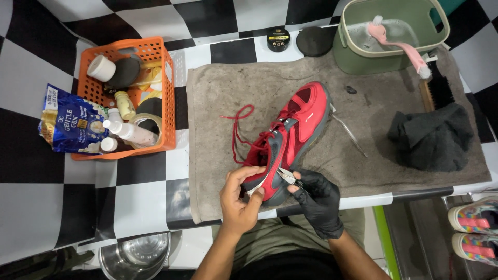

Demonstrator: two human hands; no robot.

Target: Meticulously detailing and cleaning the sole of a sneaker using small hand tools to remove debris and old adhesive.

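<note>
Here, the bench is covered in a black-and-white checkered sheet, and a large grey towel lies spread across its middle; on the towel's far right corner stands a green tub with a pink brush lying across its rim; to the left of the towel sits an orange basket crowded with small bottles, jars and a roll of tape, with a blue printed pouch lying against its left side. A dark grey cloth lies crumpled on the towel's right end, just beside a black-bristled brush near the tub; at the lower edge a steel bowl shows below the bench, and two multicoloured shoes sit at the far right.

A red and grey shoe lies diagonally in the middle of the towel, heel end away from the person and toe end nearest the body, its red lace pulled loose and trailing to the left; the left hand, bare, has its grip closed on the toe end, thumb on top and fingers under the edge. The right hand, in a black glove, has its grip pinched together on a small metal tool, probably a pair of pliers or nippers though it is too small to be sure, whose tip touches the shoe's side near the toe. A round black tin and a black lid rest on the bench beyond the towel.
</note>
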